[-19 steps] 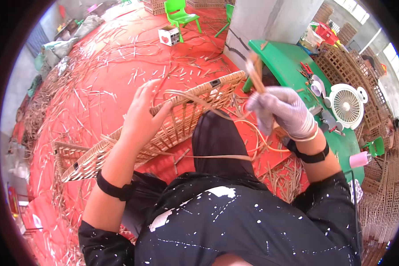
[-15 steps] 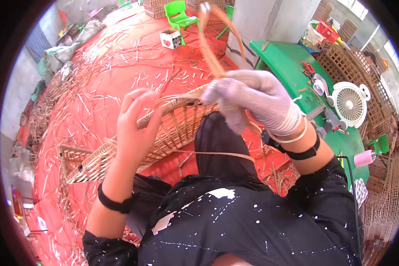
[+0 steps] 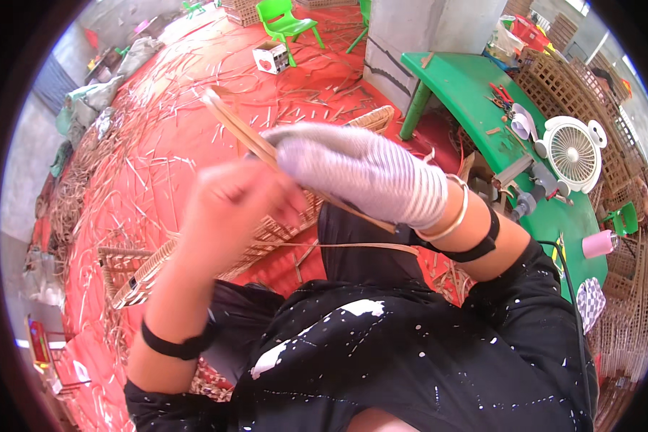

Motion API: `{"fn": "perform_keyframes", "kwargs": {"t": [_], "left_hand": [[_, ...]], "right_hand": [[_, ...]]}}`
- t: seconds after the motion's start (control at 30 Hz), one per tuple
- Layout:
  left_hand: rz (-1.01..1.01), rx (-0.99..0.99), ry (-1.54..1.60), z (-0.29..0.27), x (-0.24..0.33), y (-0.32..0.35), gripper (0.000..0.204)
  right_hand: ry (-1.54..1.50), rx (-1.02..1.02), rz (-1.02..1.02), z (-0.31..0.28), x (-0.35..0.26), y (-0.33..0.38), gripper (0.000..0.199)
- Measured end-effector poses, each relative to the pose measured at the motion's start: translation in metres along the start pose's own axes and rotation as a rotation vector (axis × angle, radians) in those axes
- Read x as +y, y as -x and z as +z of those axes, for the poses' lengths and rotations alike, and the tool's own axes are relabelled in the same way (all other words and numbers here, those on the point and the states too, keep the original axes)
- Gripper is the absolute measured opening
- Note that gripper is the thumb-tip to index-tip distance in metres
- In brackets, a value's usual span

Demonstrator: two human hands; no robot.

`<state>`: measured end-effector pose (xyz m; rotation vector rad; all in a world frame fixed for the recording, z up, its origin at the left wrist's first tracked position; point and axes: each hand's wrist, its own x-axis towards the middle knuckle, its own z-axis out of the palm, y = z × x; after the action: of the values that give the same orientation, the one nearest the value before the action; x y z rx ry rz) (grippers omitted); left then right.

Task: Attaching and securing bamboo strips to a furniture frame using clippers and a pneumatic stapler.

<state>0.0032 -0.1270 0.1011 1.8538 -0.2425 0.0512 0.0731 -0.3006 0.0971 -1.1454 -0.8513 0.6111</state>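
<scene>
My right hand point(image 3: 353, 169), in a striped knit glove, is closed around a tan cane strip point(image 3: 227, 119). The strip slants from upper left down through the glove, and its upper part looks folded double. My bare left hand point(image 3: 234, 205) is close beside the glove, over the basket, its curled fingers smeared by motion; I cannot tell whether they grip anything. Below both hands a woven cane basket point(image 3: 140, 281) lies tilted against my legs, its middle largely hidden by my hands. A loose strip end point(image 3: 353, 245) reaches from the basket across my dark trousers.
Scraps of cane litter the red floor covering point(image 3: 158, 180). On the right, a green table point(image 3: 461, 93) carries a white fan point(image 3: 570, 155), a heat-gun-like tool point(image 3: 529, 201) and a pink bottle point(image 3: 599, 243). Stacked woven baskets point(image 3: 576, 86) stand behind it. A green chair point(image 3: 288, 25) and small box point(image 3: 271, 57) are ahead.
My right hand has moved left and slightly down, bringing the strip from upright to slanting left. My left hand has turned and its fingers have curled in toward the glove.
</scene>
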Motion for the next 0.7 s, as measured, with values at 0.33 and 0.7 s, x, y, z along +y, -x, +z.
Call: {"fn": "perform_keyframes", "kwargs": {"t": [0.33,0.7], "left_hand": [[0.130,0.738,0.584,-0.162,0.000,-0.064,0.031],[0.038,0.227,0.170,-0.086,-0.001,-0.039,0.035]], "right_hand": [[0.143,0.195,0.141,-0.056,-0.007,0.053,0.033],[0.155,0.096,0.303,-0.024,-0.002,0.043,0.030]]}}
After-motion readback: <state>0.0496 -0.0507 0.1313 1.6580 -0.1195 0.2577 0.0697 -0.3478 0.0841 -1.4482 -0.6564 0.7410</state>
